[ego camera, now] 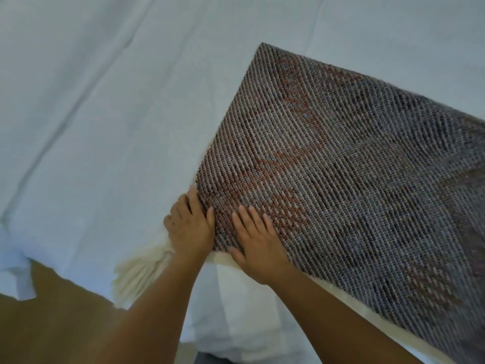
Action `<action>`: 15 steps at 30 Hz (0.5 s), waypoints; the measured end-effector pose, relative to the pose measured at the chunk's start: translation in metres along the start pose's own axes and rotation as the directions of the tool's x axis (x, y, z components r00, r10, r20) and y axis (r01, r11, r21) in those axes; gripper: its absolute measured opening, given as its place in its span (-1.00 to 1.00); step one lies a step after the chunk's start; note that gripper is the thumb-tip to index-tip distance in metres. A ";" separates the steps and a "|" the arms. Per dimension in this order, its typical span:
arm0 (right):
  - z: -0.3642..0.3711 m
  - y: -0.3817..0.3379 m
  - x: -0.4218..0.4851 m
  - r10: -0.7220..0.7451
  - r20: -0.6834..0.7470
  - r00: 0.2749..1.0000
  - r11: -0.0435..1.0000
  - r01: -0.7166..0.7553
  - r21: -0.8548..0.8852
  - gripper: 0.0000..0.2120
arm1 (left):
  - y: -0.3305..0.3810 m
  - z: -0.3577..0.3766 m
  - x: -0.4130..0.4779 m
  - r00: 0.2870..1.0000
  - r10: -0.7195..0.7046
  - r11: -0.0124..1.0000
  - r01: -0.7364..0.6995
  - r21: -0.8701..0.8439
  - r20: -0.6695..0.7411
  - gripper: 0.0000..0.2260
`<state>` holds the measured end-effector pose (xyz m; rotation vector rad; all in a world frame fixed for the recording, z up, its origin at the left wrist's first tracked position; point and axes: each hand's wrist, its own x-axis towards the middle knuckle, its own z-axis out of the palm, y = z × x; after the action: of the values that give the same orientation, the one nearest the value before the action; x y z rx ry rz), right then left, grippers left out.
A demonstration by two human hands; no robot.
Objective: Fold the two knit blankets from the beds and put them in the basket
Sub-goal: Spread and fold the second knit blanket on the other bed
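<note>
Folded knit blanket lies on the bed, its near corner right under both hands and its long axis running away to the right, out of view. The left hand sits at the left edge, thumb on top and fingers along the edge, apparently pinching it. The right hand lies flat on the knit, fingers straight, just beside the left. A cream fringe trails below the left wrist. Any further fold would likely go rightwards. No basket is in view.
</note>
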<state>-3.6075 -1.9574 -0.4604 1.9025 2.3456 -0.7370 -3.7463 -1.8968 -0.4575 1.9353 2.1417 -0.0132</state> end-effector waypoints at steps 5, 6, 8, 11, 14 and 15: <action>-0.004 0.039 -0.077 0.204 -0.104 0.973 0.979 -0.202 0.036 -0.37 | 0.057 0.005 -0.072 0.934 0.358 0.933 -0.358 0.026 0.008 -0.51; -0.003 0.052 -0.099 0.224 -0.109 0.968 0.974 -0.225 0.000 -0.36 | 0.070 0.008 -0.089 0.889 0.457 0.889 -0.458 0.033 0.028 -0.54; -0.001 0.084 -0.145 0.239 -0.087 0.967 0.965 -0.246 -0.087 -0.30 | 0.094 0.019 -0.124 0.769 0.635 0.769 -0.638 0.032 0.078 -0.58; 0.002 0.130 -0.207 0.288 -0.083 0.954 0.933 -0.299 -0.199 -0.24 | 0.131 0.040 -0.165 0.613 0.754 0.611 -0.786 0.091 0.236 -0.40; 0.001 0.159 -0.240 0.289 -0.068 0.955 0.910 -0.296 -0.289 -0.31 | 0.156 0.059 -0.181 0.690 0.620 0.669 -0.714 0.206 0.375 -0.43; 0.000 0.163 -0.244 0.278 -0.069 0.958 0.903 -0.285 -0.320 -0.34 | 0.163 0.062 -0.181 0.727 0.557 0.695 -0.673 0.254 0.401 -0.46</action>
<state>-3.3943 -2.1585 -0.4387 2.0352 1.9813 -0.2802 -3.5606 -2.0657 -0.4556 2.5993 1.2552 -0.6015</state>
